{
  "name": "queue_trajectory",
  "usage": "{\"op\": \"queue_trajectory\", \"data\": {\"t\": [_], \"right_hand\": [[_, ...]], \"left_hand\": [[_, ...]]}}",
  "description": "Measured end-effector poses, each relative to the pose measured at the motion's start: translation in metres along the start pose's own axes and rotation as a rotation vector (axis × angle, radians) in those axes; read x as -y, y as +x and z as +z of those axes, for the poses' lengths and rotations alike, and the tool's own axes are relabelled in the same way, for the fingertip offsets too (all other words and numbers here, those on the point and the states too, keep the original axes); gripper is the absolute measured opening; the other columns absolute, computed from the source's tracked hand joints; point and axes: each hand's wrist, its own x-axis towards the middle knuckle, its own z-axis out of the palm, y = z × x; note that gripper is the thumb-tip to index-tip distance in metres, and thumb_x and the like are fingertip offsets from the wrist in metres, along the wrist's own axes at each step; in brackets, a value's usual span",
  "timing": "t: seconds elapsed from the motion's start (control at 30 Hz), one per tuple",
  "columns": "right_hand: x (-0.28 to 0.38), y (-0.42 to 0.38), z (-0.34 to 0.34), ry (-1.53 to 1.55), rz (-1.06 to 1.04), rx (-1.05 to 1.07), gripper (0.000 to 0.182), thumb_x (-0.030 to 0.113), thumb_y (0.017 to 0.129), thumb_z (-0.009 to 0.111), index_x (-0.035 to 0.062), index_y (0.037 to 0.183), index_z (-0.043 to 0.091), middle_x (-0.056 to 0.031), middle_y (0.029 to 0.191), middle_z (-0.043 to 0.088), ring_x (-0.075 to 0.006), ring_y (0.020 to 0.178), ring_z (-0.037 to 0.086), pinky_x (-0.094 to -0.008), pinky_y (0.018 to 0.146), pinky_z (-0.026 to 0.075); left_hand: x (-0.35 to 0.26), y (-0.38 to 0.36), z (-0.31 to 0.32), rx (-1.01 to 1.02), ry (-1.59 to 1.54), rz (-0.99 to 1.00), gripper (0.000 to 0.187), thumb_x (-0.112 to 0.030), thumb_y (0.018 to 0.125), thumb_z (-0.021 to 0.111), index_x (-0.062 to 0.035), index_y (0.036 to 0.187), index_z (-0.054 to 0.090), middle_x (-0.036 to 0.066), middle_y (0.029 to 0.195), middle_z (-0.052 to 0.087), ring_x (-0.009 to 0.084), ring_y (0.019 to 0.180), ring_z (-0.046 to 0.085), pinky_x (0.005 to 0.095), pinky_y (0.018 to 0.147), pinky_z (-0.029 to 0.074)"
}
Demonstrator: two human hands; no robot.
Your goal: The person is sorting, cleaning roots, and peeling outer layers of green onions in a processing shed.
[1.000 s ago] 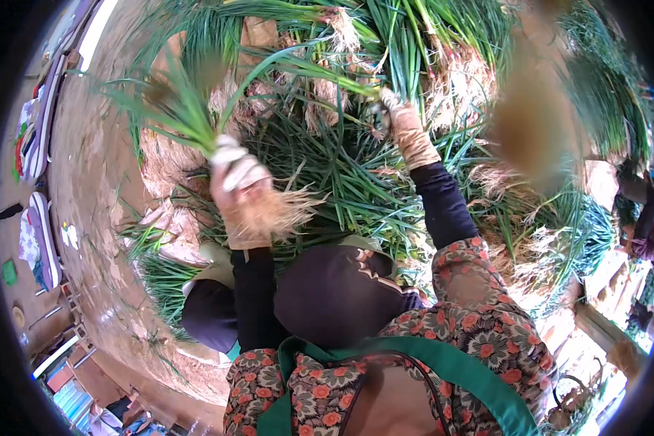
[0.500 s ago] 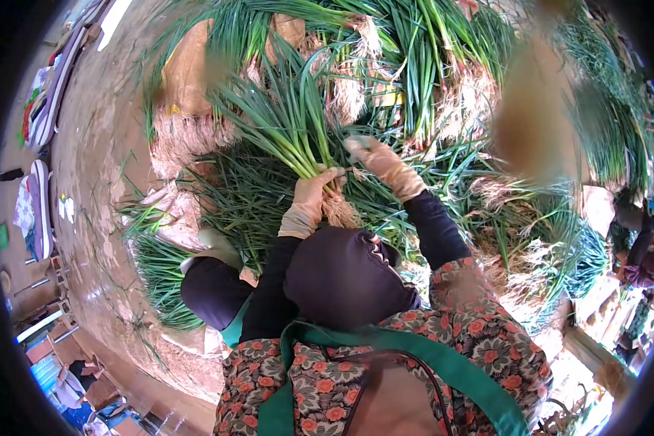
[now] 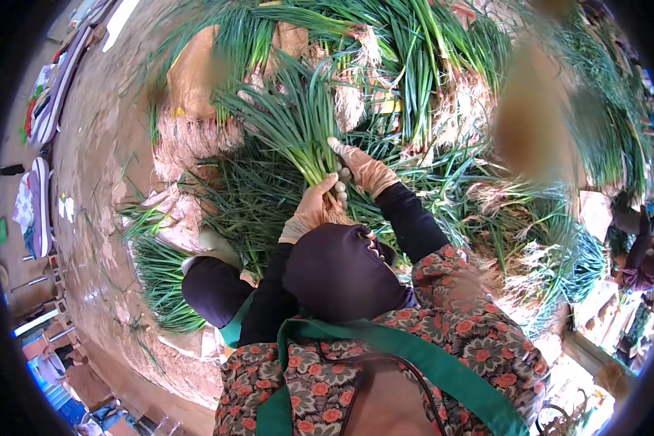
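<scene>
A bunch of green onions (image 3: pixel 305 149) fans up and away to the left, its pale roots (image 3: pixel 334 214) low near my knee. My left hand (image 3: pixel 311 214), in a pale glove, is wrapped round the lower stalks just above the roots. Against the right side of the same stalks is my right hand (image 3: pixel 367 166), also gloved, its thumb along the leaves and its fingers curled in toward the bunch. Some fingertips overlap between the hands, so whose they are is hard to make out. Loose green leaves (image 3: pixel 247 192) lie beneath both hands.
Bundles of green onions with roots (image 3: pixel 466 102) line the far side. More root ends (image 3: pixel 530 265) lie at right, and a green bundle (image 3: pixel 163 280) at left. My dark-covered knees (image 3: pixel 345 272) rise in front. A person (image 3: pixel 643 254) is at the far right edge.
My right hand has moved left and down from beside the bunch onto its stalks. The bunch stands a little more upright, and my left hand keeps its hold.
</scene>
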Motion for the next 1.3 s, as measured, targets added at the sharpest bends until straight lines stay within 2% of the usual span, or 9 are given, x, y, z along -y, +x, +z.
{"op": "queue_trajectory", "data": {"t": [0.17, 0.5, 0.57, 0.67, 0.97, 1.1, 1.2, 1.27, 1.3], "right_hand": [[-0.019, 0.001, 0.006, 0.702, -0.057, 0.317, 0.019, 0.028, 0.094, 0.049, 0.0102, 0.088, 0.049, 0.0069, 0.059, 0.039, -0.0036, 0.043, 0.034, -0.0180, 0.038, 0.026], [-0.026, 0.019, 0.007, 0.434, -0.006, 0.037, 0.024, 0.028, 0.093, 0.048, 0.0119, 0.076, 0.052, 0.0019, 0.057, 0.044, -0.0089, 0.042, 0.039, -0.0225, 0.040, 0.031], [-0.061, 0.049, -0.013, -0.702, -0.532, -0.161, 0.020, 0.022, 0.087, 0.051, 0.0052, 0.084, 0.061, -0.0093, 0.067, 0.058, -0.0217, 0.056, 0.056, -0.0328, 0.051, 0.045], [-0.045, 0.039, -0.016, -1.704, -0.552, -0.186, 0.021, 0.023, 0.083, 0.055, 0.0061, 0.092, 0.065, -0.0164, 0.084, 0.065, -0.0321, 0.078, 0.063, -0.0350, 0.067, 0.049], [-0.041, 0.033, -0.006, 0.496, -0.156, -0.074, 0.036, 0.029, 0.087, 0.059, 0.0061, 0.114, 0.057, -0.0066, 0.096, 0.063, -0.0153, 0.078, 0.058, -0.0297, 0.068, 0.048], [-0.009, 0.002, 0.030, -0.698, -0.486, -0.451, 0.045, 0.033, 0.083, 0.064, 0.0000, 0.113, 0.055, -0.0129, 0.100, 0.063, -0.0248, 0.091, 0.058, -0.0311, 0.082, 0.045], [-0.015, 0.006, 0.025, -0.511, -0.452, -0.518, 0.040, 0.030, 0.084, 0.064, 0.0018, 0.111, 0.057, -0.0119, 0.089, 0.063, -0.0216, 0.083, 0.059, -0.0306, 0.075, 0.046], [-0.049, 0.050, -0.005, -0.059, -0.647, -0.434, 0.026, 0.032, 0.087, 0.058, 0.0110, 0.101, 0.060, -0.0053, 0.070, 0.054, -0.0154, 0.050, 0.049, -0.0300, 0.040, 0.040], [-0.043, 0.036, -0.002, 0.281, -0.427, -0.378, 0.027, 0.035, 0.088, 0.055, 0.0121, 0.101, 0.059, -0.0048, 0.068, 0.053, -0.0158, 0.047, 0.047, -0.0298, 0.038, 0.038]], "left_hand": [[-0.011, -0.002, -0.014, 0.143, -0.254, 0.048, 0.022, -0.024, 0.091, 0.054, -0.0039, 0.099, 0.057, 0.002, 0.081, 0.060, 0.0101, 0.059, 0.050, 0.0279, 0.058, 0.043], [-0.002, 0.005, -0.015, 0.360, -0.350, -0.042, 0.028, -0.026, 0.091, 0.056, -0.0029, 0.107, 0.056, 0.001, 0.077, 0.054, 0.0105, 0.060, 0.047, 0.0283, 0.060, 0.042], [0.003, 0.008, -0.019, 0.272, -0.334, -0.015, 0.024, -0.026, 0.091, 0.056, -0.0041, 0.102, 0.057, 0.002, 0.072, 0.054, 0.0111, 0.058, 0.048, 0.0270, 0.054, 0.042], [0.014, 0.011, -0.027, 0.049, -0.091, 0.024, 0.023, -0.027, 0.091, 0.056, -0.0049, 0.098, 0.058, 0.002, 0.068, 0.054, 0.0116, 0.054, 0.048, 0.0253, 0.047, 0.041], [0.013, 0.032, -0.017, -0.085, 0.116, 0.149, 0.015, -0.016, 0.085, 0.062, -0.0019, 0.087, 0.059, 0.006, 0.067, 0.059, 0.0158, 0.049, 0.053, 0.0264, 0.039, 0.040], [0.011, 0.022, 0.020, -0.455, 0.279, 0.280, 0.008, -0.004, 0.082, 0.062, 0.0001, 0.088, 0.058, 0.009, 0.068, 0.060, 0.0187, 0.047, 0.055, 0.0309, 0.038, 0.042], [0.010, 0.023, 0.001, -0.304, 0.167, 0.200, 0.008, -0.004, 0.083, 0.062, -0.0005, 0.088, 0.058, 0.009, 0.067, 0.059, 0.0183, 0.051, 0.056, 0.0305, 0.039, 0.043], [0.013, 0.032, -0.006, -0.217, -0.060, 0.134, 0.010, -0.013, 0.086, 0.061, -0.0030, 0.086, 0.057, 0.007, 0.066, 0.058, 0.0171, 0.051, 0.055, 0.0284, 0.040, 0.041], [0.012, 0.031, -0.006, -0.145, -0.089, 0.101, 0.013, -0.016, 0.087, 0.060, -0.0034, 0.085, 0.057, 0.007, 0.066, 0.058, 0.0168, 0.050, 0.054, 0.0278, 0.041, 0.041]]}}
